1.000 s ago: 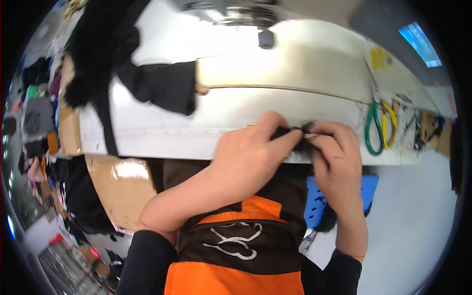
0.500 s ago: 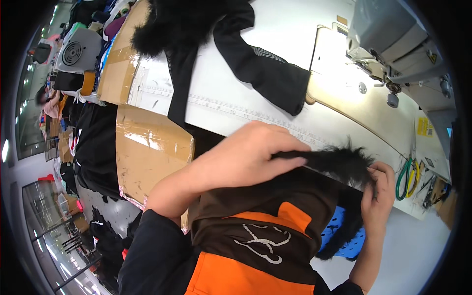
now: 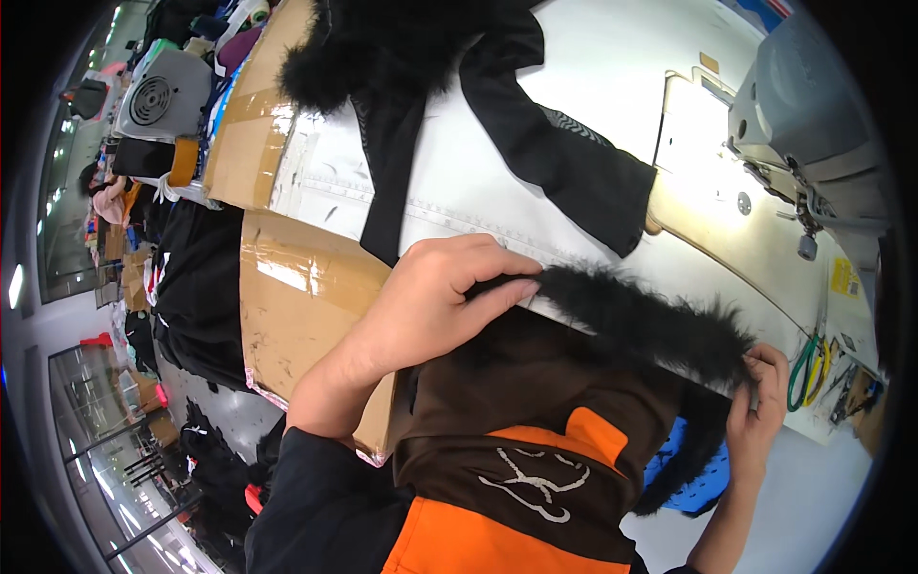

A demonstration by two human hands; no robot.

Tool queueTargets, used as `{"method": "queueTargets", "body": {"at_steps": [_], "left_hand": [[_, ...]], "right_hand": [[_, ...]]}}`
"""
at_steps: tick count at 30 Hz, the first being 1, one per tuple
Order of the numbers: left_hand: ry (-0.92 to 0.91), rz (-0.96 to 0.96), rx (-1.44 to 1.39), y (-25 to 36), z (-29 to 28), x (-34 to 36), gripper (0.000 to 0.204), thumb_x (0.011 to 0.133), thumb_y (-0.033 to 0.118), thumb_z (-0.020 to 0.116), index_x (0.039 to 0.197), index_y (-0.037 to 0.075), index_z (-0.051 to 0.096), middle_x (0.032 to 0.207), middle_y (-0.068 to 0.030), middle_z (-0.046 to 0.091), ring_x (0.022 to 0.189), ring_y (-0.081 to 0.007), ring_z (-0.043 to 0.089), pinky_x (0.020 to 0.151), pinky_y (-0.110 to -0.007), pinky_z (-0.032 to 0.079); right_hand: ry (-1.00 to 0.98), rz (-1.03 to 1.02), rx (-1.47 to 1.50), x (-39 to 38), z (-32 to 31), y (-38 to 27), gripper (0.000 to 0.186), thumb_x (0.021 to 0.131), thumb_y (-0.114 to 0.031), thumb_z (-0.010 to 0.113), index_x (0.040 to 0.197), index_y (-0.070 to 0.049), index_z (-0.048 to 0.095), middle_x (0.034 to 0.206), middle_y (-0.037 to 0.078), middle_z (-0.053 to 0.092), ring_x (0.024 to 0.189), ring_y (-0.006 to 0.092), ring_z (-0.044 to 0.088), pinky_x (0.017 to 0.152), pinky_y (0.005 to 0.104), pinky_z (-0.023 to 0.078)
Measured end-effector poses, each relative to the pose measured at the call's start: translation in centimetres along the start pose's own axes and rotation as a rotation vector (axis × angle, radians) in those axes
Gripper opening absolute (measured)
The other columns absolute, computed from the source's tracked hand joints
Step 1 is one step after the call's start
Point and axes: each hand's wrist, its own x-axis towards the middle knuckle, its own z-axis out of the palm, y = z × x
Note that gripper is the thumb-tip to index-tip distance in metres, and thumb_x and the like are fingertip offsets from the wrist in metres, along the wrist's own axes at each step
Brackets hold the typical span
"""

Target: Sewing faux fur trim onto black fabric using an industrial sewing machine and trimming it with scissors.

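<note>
A strip of black fur trim [image 3: 641,314] stretches between my two hands along the table's near edge. My left hand [image 3: 454,287] pinches one end of it between thumb and fingers. At the other end, my right hand [image 3: 760,392] has its fingers closed on the fluffy tip. More black fur [image 3: 684,459] hangs below, beside my right forearm. Beyond my hands a black garment [image 3: 564,143] with a furry part lies on the white table [image 3: 459,201], one sleeve reaching toward the sewing machine.
The sewing machine [image 3: 798,115] stands at the far right with its lamp lit. Scissors with green and yellow handles [image 3: 808,373] lie near the right edge. Cardboard [image 3: 311,287] borders the table on the left, near a grey fan [image 3: 153,96]. A blue perforated container [image 3: 703,483] is below right.
My hands have moved apart, so a longer stretch of fur trim shows between them. My left hand appears further left and my right hand further right and slightly lower.
</note>
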Motion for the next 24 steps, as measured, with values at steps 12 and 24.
{"method": "queueTargets", "body": {"at_steps": [12, 24], "left_hand": [[0.046, -0.094, -0.087, -1.8, -2.4, -0.2, 0.016, 0.09, 0.006, 0.081, 0.106, 0.004, 0.079, 0.087, -0.0115, 0.073, 0.078, -0.0293, 0.072, 0.069, -0.033, 0.054], [0.071, -0.077, 0.125, -1.4, -2.3, 0.1, 0.02, 0.088, -0.002, 0.08, 0.107, 0.0, 0.075, 0.088, -0.0124, 0.071, 0.08, -0.0273, 0.07, 0.071, -0.033, 0.054]], "right_hand": [[-0.022, 0.045, -0.023, -0.6, -0.2, 1.6, 0.03, 0.083, 0.019, 0.053, 0.107, 0.004, 0.06, 0.118, 0.021, 0.061, 0.106, 0.0353, 0.063, 0.098, 0.0378, 0.05], [-0.095, 0.085, 0.015, -0.7, -0.8, 0.9, 0.025, 0.087, 0.018, 0.049, 0.106, 0.003, 0.055, 0.121, 0.02, 0.059, 0.111, 0.0347, 0.06, 0.104, 0.0362, 0.046]]}}
